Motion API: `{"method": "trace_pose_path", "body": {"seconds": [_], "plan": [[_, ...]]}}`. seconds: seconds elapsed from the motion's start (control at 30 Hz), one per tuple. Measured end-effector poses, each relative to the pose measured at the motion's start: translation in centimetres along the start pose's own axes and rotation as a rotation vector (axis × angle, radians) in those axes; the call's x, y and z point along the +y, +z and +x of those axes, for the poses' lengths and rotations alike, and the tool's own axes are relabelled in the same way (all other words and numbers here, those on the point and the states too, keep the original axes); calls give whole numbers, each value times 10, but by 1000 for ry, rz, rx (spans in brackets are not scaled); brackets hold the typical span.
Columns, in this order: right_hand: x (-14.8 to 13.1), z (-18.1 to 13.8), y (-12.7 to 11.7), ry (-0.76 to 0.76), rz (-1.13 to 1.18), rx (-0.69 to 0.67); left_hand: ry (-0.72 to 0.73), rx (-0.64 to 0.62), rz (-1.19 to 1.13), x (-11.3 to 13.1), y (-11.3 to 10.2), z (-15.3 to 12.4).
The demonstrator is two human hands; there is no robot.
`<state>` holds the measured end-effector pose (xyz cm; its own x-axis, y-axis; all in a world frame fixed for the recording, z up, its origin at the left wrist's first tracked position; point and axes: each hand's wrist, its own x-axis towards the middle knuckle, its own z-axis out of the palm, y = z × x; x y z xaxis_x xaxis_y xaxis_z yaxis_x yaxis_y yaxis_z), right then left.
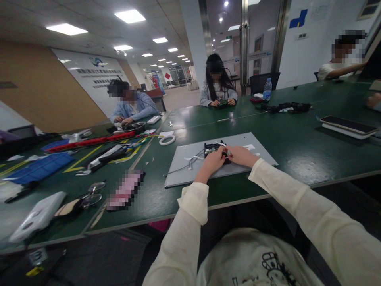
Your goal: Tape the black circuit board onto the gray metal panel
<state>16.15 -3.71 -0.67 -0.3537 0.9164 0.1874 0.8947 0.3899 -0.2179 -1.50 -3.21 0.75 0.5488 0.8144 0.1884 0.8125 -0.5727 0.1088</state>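
Note:
On the green table lies a flat light-grey panel (181,165), and on it sits a black device with an exposed circuit board (210,149). My left hand (213,161) is closed at the device's front side, its thumb and fingertips pressed together. Close against it, my right hand (241,155) is closed too, fingertips meeting the left ones over the device. A short white strip (220,143) shows just behind the fingertips. What the fingers pinch is too small to make out. Grey and white cables (193,158) trail left from the device across the panel.
To my left are a roll of white tape (167,140), a pink pixelated object (125,190), glasses (94,194), a white case (38,216) and a blue tray (41,166). A water bottle (267,89) and a phone (348,125) stand right. Several people sit around the table.

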Motion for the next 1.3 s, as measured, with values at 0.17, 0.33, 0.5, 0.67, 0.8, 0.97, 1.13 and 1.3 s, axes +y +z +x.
{"method": "trace_pose_path", "body": {"seconds": [0.17, 0.33, 0.5, 0.67, 0.8, 0.97, 1.13, 1.3], "plan": [[-5, -5, -4, 44, -130, -25, -15, -13, -13, -6, -2, -2], [3, -4, -6, 51, -127, -8, -12, 7, 8, -13, -2, -3], [14, -3, -6, 47, -74, -31, 3, 9, -154, -17, 0, -3], [17, -3, -1, 1, -76, -16, -35, 25, -202, -14, 2, -6], [19, -3, 2, -10, -66, -11, -93, 58, -147, -6, 8, -6], [20, -3, 1, -8, 5, 57, -112, 82, -116, 0, 14, -4], [17, 2, 6, -88, 133, 107, -77, 79, -127, -3, 9, -4], [16, 4, 13, -130, 207, 100, 9, 71, -100, -9, 4, -6]]}}
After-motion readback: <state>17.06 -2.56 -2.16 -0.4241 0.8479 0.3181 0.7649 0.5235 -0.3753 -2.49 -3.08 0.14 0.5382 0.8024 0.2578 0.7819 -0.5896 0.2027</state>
